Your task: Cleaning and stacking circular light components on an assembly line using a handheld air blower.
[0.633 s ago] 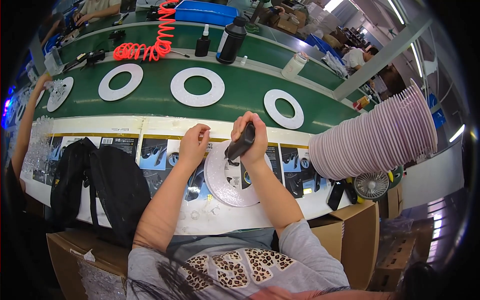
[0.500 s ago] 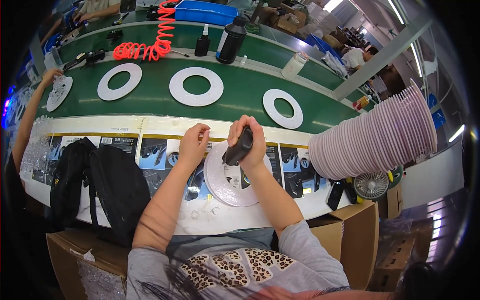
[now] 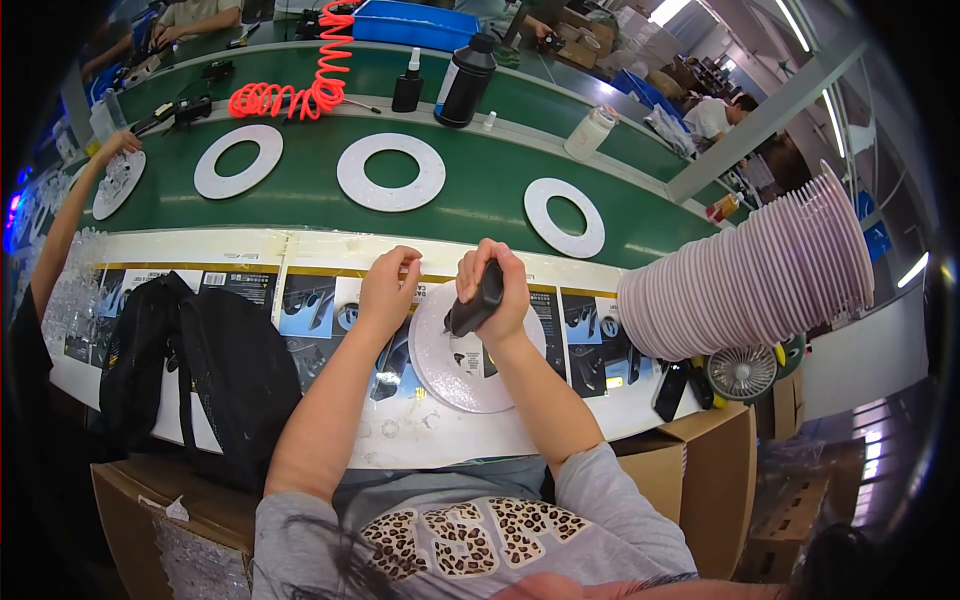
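My right hand [image 3: 500,290] is wrapped round a small black bottle [image 3: 478,302], which tilts with its lower end down to the left, over a flat white ring [image 3: 445,365]. The ring lies on the table in front of me, and printed sheets show through its hole. Beside the ring's far left edge is my left hand [image 3: 388,290], its fingers loosely bent and apart, with nothing visible in them. Whether the left fingertips touch the ring I cannot tell. The bottle's tip is too small to make out.
More white rings [image 3: 432,180] lie on the green surface [image 3: 480,215] beyond. A tall stack of rings [image 3: 735,270] leans at right, beside a small fan [image 3: 740,370]. A black bag [image 3: 235,370] lies at left. Another person's hand [image 3: 122,145] is at far left, near clear pieces.
My right hand and the bottle have shifted very slightly; the bottle stays over the ring. My left hand holds its place. The other person's hand at far left has moved a little.
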The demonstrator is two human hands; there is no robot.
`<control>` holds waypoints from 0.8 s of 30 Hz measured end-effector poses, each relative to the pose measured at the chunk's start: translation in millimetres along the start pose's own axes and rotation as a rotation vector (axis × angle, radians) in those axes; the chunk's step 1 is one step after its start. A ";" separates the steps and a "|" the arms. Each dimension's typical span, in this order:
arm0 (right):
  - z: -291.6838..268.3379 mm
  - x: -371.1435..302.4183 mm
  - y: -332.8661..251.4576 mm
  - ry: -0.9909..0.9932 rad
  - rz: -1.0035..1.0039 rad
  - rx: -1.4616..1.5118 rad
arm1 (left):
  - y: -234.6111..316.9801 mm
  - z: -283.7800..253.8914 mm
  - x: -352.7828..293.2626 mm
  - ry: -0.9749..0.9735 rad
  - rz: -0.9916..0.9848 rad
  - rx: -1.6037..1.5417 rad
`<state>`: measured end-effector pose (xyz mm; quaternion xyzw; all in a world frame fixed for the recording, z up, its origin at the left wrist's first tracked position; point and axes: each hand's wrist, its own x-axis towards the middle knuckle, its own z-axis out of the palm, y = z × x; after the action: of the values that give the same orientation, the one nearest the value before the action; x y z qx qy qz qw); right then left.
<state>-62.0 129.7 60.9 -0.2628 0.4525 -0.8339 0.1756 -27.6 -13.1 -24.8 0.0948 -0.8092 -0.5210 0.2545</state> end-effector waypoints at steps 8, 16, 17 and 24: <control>3.9 0.7 -1.8 0.036 -0.013 -0.013 | -1.7 0.2 -0.1 0.004 0.015 0.016; 18.3 11.5 3.5 0.020 -0.045 -0.010 | -2.3 1.0 0.4 0.008 0.038 0.007; 18.0 12.7 7.2 0.010 -0.046 -0.013 | -1.7 0.1 0.3 -0.002 0.018 0.004; 15.8 17.9 20.5 0.002 -0.016 -0.022 | -5.7 1.4 0.4 -0.004 0.020 -0.007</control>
<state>-65.7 98.8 55.7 -0.2672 0.4597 -0.8306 0.1657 -29.3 -14.6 -30.2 0.0849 -0.8089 -0.5212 0.2586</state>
